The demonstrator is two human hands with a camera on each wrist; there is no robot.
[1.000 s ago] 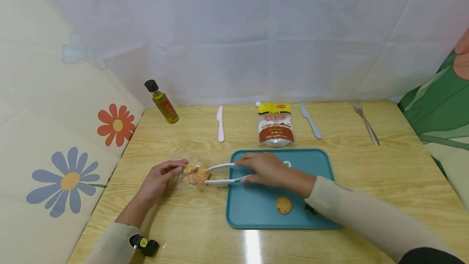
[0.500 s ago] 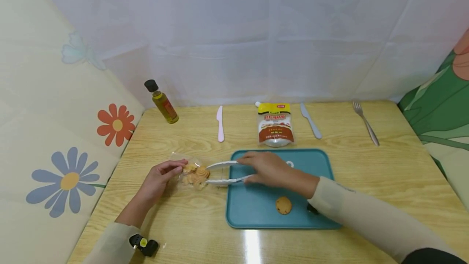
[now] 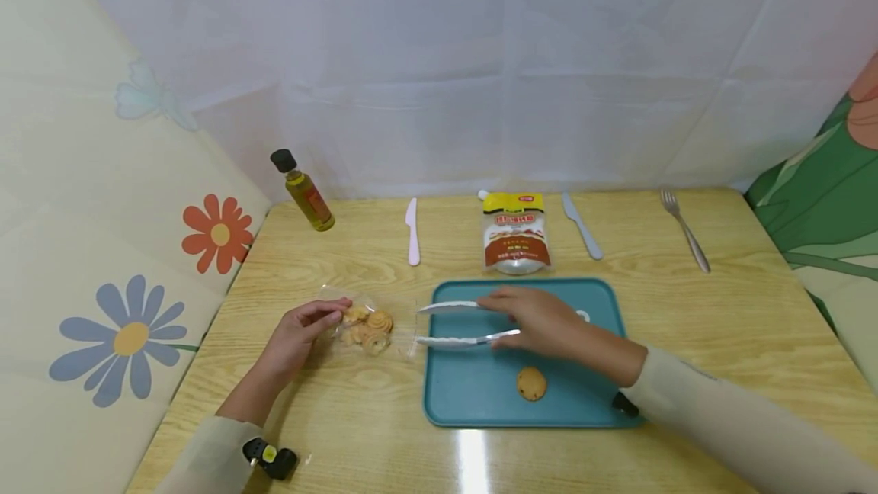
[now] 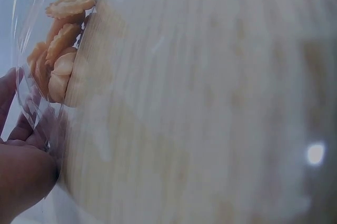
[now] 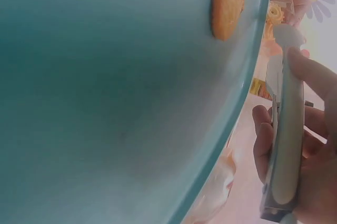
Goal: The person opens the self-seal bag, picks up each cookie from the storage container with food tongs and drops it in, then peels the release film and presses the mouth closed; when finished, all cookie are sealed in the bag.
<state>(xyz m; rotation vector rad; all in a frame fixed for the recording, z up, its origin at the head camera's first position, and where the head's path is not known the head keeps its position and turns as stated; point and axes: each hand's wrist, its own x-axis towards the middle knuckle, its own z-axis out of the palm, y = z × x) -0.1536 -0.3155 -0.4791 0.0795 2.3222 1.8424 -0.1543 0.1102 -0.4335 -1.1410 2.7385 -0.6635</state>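
Note:
My left hand pinches the near end of a clear plastic bag lying on the table left of the tray. Inside it are several golden piped cookies, seen close in the left wrist view. In my right hand is a pair of tongs with whitish tips, its arms spread and nothing between them. The tips point left over the left rim of the blue-green tray, just right of the bag. A round cookie with dark specks lies on the tray.
Behind the tray stands a yellow-and-brown food pouch, with a pink knife to its left. A grey-blue knife and a fork lie to its right. An oil bottle is at the back left.
My right hand has drawn the spread tongs to the right, away from the cookies in the bag and over the tray. The left hand stays on the bag.

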